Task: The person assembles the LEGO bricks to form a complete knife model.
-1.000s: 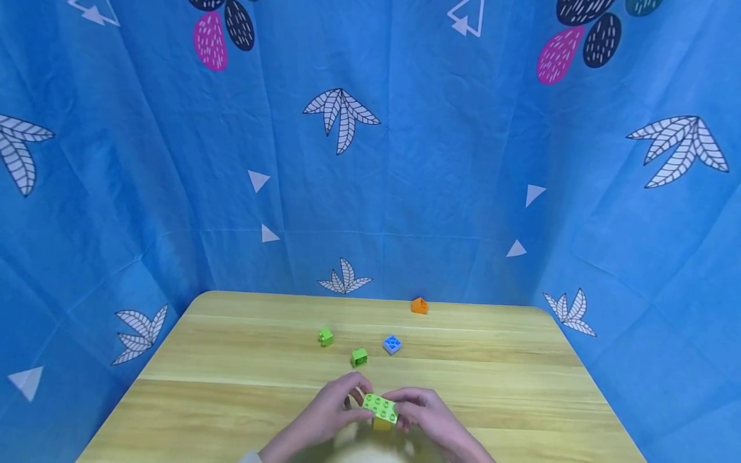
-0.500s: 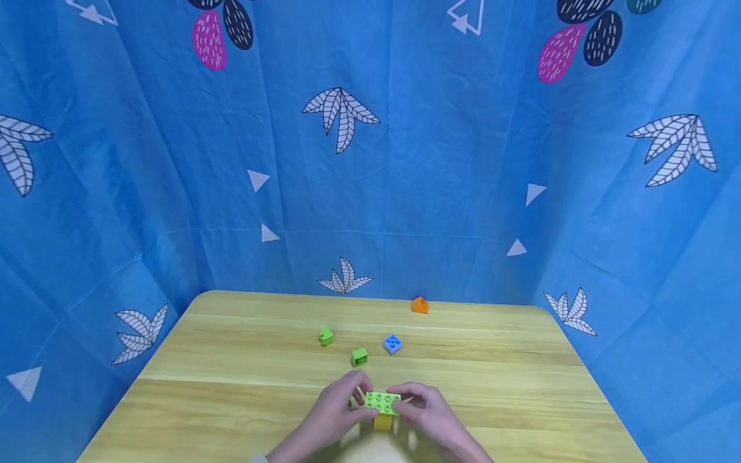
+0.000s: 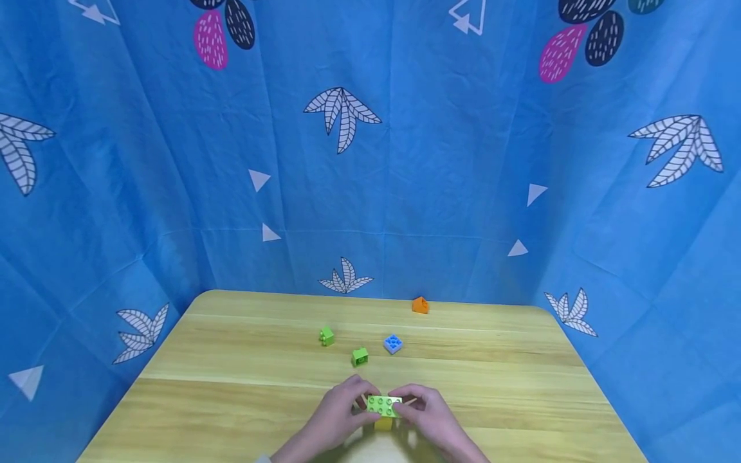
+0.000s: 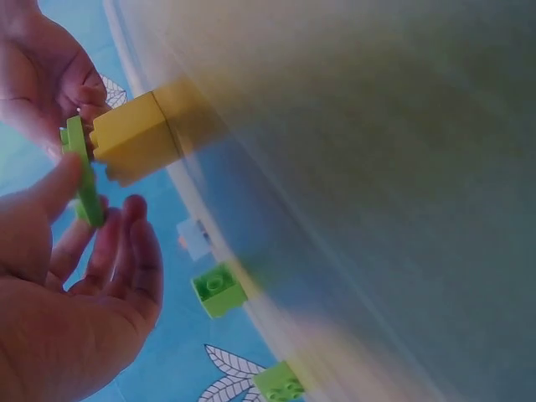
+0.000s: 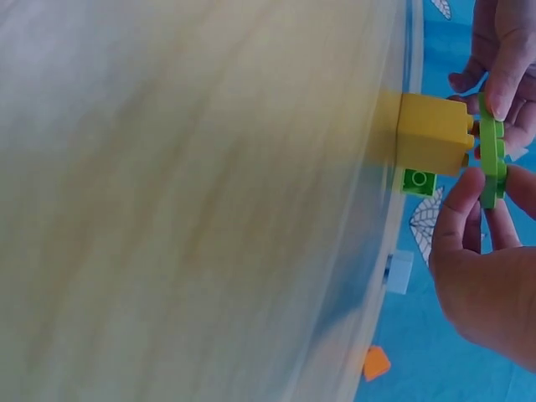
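Observation:
A flat light-green toy building plate with two rows of studs [image 3: 382, 404] is pinched at its left end by my left hand [image 3: 338, 411] and at its right end by my right hand [image 3: 429, 415]. Under it on the table stands a yellow block [image 3: 383, 424] with studs on top. Both wrist views show the green plate [image 4: 84, 172] close over the studs of the yellow block [image 5: 431, 134]. Seen from the right wrist, a narrow gap shows between plate and block, and my right fingers [image 5: 456, 209] bend round the plate's near end.
Beyond my hands on the wooden table [image 3: 492, 366] lie a green brick [image 3: 360, 357], another green brick [image 3: 327, 336] farther left and a blue brick [image 3: 393, 344]. An orange brick [image 3: 420, 305] is near the back edge. A blue patterned cloth [image 3: 440, 193] hangs behind.
The green plate has turned from slanted to square with the table edge and shifted slightly right, over the yellow block. Both hands moved with it and keep their hold.

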Tool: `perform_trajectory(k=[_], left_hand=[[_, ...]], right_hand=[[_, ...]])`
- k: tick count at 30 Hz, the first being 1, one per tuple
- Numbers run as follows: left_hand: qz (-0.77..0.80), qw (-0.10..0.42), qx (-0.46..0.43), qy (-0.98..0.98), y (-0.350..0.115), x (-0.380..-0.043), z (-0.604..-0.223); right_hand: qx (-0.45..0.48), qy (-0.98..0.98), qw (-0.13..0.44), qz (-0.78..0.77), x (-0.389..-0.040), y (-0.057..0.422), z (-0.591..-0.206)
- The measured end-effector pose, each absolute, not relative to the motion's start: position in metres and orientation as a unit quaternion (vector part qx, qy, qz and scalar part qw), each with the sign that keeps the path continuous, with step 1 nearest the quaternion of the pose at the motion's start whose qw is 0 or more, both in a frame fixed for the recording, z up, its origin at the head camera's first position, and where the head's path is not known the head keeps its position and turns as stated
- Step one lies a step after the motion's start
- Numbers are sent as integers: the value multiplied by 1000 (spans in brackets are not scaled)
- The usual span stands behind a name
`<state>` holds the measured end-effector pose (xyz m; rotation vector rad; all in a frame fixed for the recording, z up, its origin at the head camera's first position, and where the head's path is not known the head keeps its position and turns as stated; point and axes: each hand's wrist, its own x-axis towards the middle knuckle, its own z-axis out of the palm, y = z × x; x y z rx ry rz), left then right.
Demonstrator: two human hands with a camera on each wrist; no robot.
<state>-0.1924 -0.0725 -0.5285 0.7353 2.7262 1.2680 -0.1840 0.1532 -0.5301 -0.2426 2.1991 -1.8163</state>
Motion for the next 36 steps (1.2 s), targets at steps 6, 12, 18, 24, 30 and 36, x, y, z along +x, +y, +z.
perform_trajectory(k=[6, 12, 18, 24, 30, 36], left_hand=[[413, 36, 236, 879, -74, -193, -529], [422, 52, 236, 874, -74, -193, -530], [420, 60, 235, 874, -75, -194, -532], [423, 63, 231, 874, -75, -194, -533], [421, 65, 230, 875, -75, -194, -532], [420, 66, 227, 876, -75, -194, -531]], right_hand=[[-82, 758, 144, -630, -185, 152, -533], [-81, 761, 149, -626, -184, 153, -535], [-82, 762, 153, -623, -183, 153, -534], [-77, 764, 156, -622, -183, 153, -534], [-72, 763, 157, -623, -183, 152, -533], [-67, 754, 154, -635, -182, 151, -533]])
